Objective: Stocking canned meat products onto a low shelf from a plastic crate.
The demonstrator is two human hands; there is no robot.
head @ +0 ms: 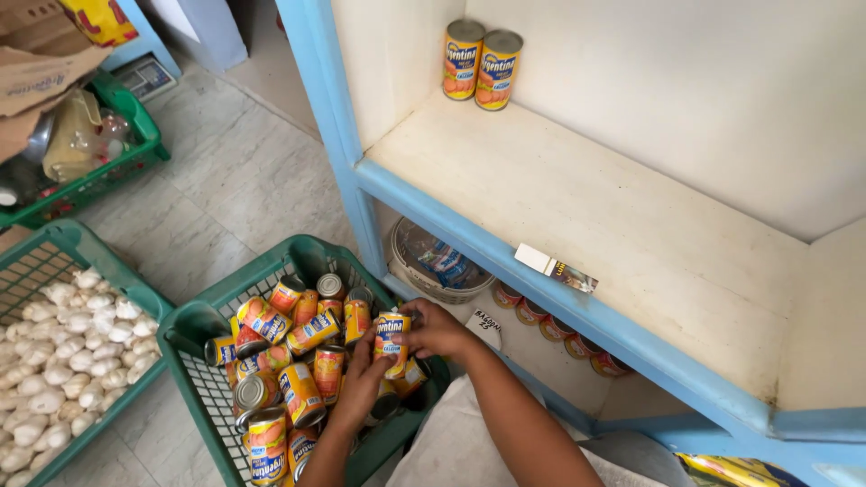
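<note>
A green plastic basket on the floor holds several orange and yellow cans lying in a heap. My right hand and my left hand both grip one upright can at the basket's right side. Two matching cans stand upright at the back left of the cream shelf above.
The shelf unit has a blue frame. A small white box lies on its front edge. Below sit a round basket of packets and several cans. A green crate of garlic stands at left, another crate behind.
</note>
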